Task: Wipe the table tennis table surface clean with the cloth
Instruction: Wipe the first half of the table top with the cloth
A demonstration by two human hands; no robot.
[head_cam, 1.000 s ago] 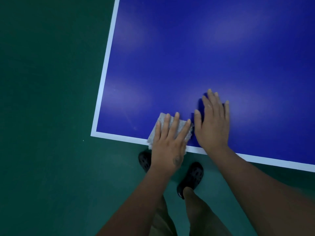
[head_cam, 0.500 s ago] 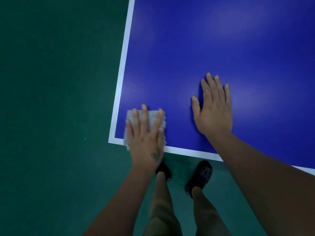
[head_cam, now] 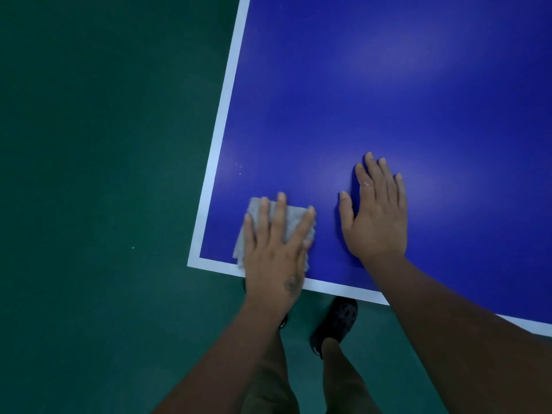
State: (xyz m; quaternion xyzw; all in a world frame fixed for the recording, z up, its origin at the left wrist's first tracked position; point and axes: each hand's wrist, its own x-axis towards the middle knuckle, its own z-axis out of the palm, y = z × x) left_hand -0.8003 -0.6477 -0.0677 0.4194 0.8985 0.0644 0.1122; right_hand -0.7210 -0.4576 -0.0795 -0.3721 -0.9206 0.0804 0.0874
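A blue table tennis table (head_cam: 388,100) with a white border line fills the upper right; its near left corner lies at the lower middle. A folded grey cloth (head_cam: 291,224) lies flat on the blue surface just inside that corner. My left hand (head_cam: 276,252) presses down on the cloth with straight, spread fingers, covering most of it. My right hand (head_cam: 376,210) rests flat on the bare blue surface to the right of the cloth, fingers straight and together. A few small white specks (head_cam: 240,168) sit near the left border line.
Dark green floor (head_cam: 104,174) surrounds the table on the left and below. My legs and a black shoe (head_cam: 336,325) stand on the floor right against the table's near edge.
My left hand slid the cloth left along the near edge to the corner, then slightly back right and onto the blue. My right hand stayed flat in its place.
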